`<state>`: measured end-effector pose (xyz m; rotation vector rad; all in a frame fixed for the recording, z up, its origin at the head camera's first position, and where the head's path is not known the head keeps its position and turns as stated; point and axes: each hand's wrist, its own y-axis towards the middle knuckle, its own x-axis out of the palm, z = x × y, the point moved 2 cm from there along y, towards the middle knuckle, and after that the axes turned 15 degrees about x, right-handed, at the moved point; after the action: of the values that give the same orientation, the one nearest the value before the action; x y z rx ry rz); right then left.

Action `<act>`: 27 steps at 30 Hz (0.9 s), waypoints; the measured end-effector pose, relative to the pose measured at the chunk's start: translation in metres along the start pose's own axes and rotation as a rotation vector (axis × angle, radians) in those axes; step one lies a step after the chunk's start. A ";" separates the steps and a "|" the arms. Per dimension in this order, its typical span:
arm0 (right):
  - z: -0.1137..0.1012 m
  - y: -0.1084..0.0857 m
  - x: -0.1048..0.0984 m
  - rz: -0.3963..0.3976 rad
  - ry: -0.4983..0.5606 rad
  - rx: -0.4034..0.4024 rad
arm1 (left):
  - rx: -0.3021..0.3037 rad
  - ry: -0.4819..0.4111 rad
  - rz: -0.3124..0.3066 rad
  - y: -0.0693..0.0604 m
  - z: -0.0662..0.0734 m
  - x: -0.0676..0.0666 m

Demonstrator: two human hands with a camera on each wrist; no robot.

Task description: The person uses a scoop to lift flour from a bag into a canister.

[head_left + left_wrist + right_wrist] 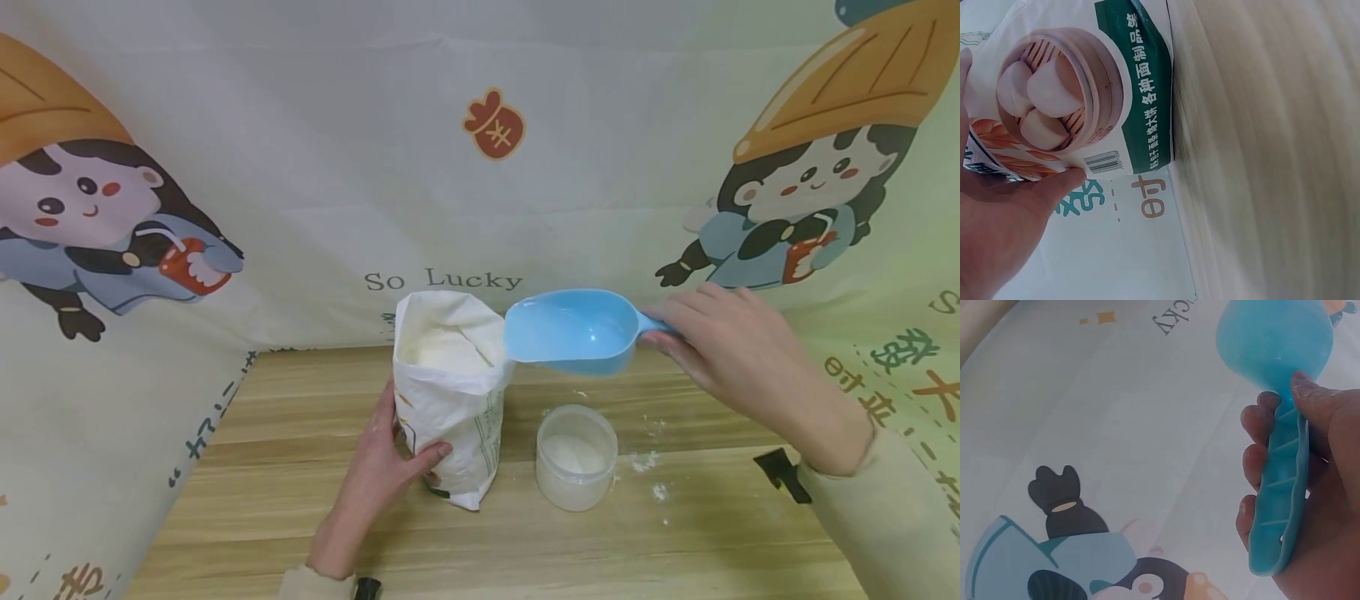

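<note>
An open white flour bag [452,417] stands on the table, with pale flour [448,350] visible inside its mouth. My left hand [390,458] grips the bag low on its left side, the thumb across the front. In the left wrist view, the bag [1107,94] shows a printed steamer of buns, and the left hand [1007,219] lies against its edge. A blue scoop [573,329] is held by its handle in my right hand [720,350]; its tip is at the bag's right rim, and no heap shows in its bowl. The right wrist view shows fingers curled round the ribbed handle [1282,487].
A clear round tub [576,458] with white powder inside stands right of the bag, below the scoop. Spilled powder [645,462] dots the wooden table [262,500] beside it. A printed cloth [337,167] hangs close behind and along both sides.
</note>
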<state>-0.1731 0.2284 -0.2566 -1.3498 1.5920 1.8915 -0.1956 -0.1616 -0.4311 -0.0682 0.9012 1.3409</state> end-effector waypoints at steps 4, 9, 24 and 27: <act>-0.006 0.007 -0.002 0.000 -0.016 -0.002 | -0.012 -0.014 -0.003 0.000 0.000 0.000; -0.014 0.016 -0.001 0.014 -0.048 -0.004 | 0.000 -0.011 0.008 0.000 -0.001 0.000; -0.052 0.046 0.011 0.089 -0.183 -0.070 | 0.025 -0.023 0.029 0.000 -0.001 -0.001; -0.061 0.052 0.012 0.062 -0.203 -0.069 | 0.025 -0.031 0.030 0.000 0.000 -0.002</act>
<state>-0.1905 0.1536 -0.2321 -1.1050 1.4967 2.0644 -0.1954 -0.1631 -0.4304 -0.0148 0.8961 1.3547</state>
